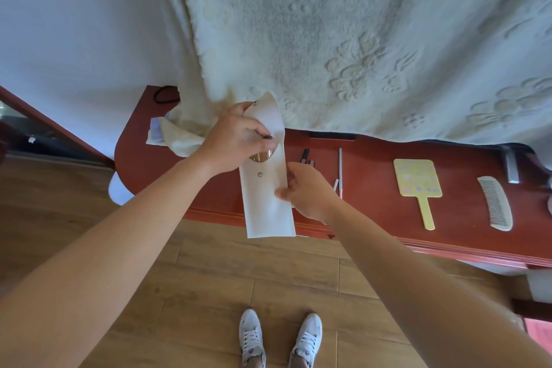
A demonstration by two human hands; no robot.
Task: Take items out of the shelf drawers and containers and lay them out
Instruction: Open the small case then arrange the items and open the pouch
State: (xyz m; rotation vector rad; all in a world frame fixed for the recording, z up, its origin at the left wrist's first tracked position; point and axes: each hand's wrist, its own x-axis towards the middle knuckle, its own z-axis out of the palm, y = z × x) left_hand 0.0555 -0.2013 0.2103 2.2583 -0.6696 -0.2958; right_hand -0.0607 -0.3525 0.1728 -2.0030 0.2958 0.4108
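Observation:
A long cream pouch (267, 209) with a snap button and an open flap is held above the front edge of the red-brown board (373, 188). My left hand (236, 140) is at the pouch's mouth, pinching a small dark item there, and something shiny and rose-gold shows in the opening. My right hand (304, 191) grips the pouch's right edge near its middle. Laid out on the board to the right are a dark small item (305, 155), a thin grey stick (340, 170), a yellow hand mirror (418, 185) and a pale comb (495, 203).
A cream embossed blanket (358, 39) hangs over the bed down to the board. A crumpled cloth (176, 134) and a black hair tie (162, 94) lie at the board's left end. Below are a wooden floor and my white shoes (280, 340).

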